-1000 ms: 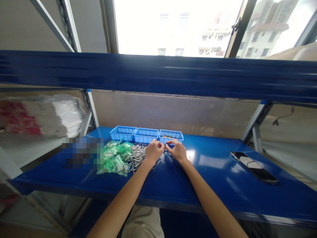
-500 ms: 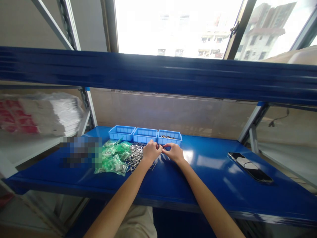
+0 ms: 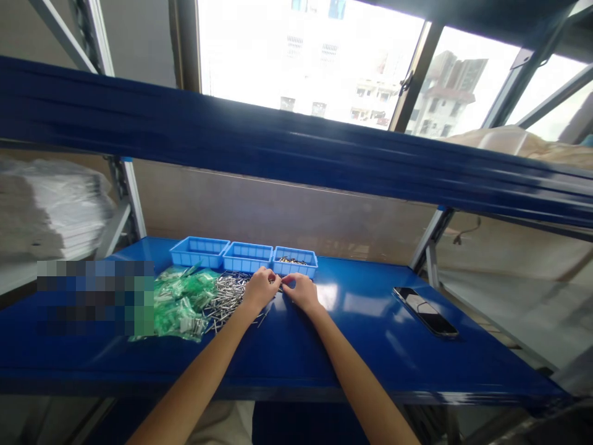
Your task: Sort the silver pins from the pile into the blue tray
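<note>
My left hand (image 3: 260, 288) has its fingers closed in a pinch, at the right edge of a loose pile of thin metal rods (image 3: 227, 296). Facing it, my right hand (image 3: 301, 291) also pinches, thumb and forefinger drawn together. The fingertips almost meet; something small and dark shows between them, too small to name. Just behind the hands stands a blue bin (image 3: 295, 268) with small metal pieces at its bottom. The middle blue bin (image 3: 248, 262) and the left blue bin (image 3: 200, 258) stand beside it in a row, with no contents visible.
Green-tinted plastic bags (image 3: 185, 303) of small parts lie left of the pile, beside a blurred patch. A phone (image 3: 426, 311) rests on the blue tabletop (image 3: 361, 352) at the right. A blue shelf beam (image 3: 296, 154) crosses above the table, with metal uprights (image 3: 433, 244) at the sides.
The camera view has turned and tilted, so the table, bins and hands appear farther left. Both hands stay close together beside the pile, their fingertips still pinched.
</note>
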`<move>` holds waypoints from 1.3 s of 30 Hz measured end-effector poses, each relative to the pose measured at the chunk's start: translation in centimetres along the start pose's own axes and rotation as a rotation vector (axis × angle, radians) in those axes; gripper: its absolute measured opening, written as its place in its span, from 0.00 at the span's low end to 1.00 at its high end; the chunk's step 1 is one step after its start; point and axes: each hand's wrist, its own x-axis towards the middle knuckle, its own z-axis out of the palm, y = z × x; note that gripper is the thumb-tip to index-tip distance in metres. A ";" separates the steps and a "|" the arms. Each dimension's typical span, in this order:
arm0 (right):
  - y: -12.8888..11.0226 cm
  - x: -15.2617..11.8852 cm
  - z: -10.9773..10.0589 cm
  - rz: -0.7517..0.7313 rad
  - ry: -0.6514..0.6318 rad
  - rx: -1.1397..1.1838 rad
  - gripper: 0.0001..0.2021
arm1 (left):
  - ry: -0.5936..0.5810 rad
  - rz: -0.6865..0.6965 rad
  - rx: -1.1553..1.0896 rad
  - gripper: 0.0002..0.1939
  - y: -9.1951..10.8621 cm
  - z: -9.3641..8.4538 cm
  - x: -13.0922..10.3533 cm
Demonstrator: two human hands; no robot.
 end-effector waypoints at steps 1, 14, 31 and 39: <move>0.2 0.0 0.0 -0.001 -0.001 0.010 0.07 | 0.003 -0.005 0.005 0.12 0.1 0.0 0.0; 0.1 0.0 -0.2 0.002 0.005 0.051 0.09 | 0.034 0.021 0.075 0.09 -0.1 0.1 0.0; 0.4 0.4 0.2 -0.010 0.093 0.075 0.12 | -0.108 0.110 0.084 0.11 -0.8 0.8 0.2; 0.5 0.4 0.3 -0.038 0.091 0.060 0.12 | -0.077 0.126 0.184 0.11 -1.0 0.8 0.4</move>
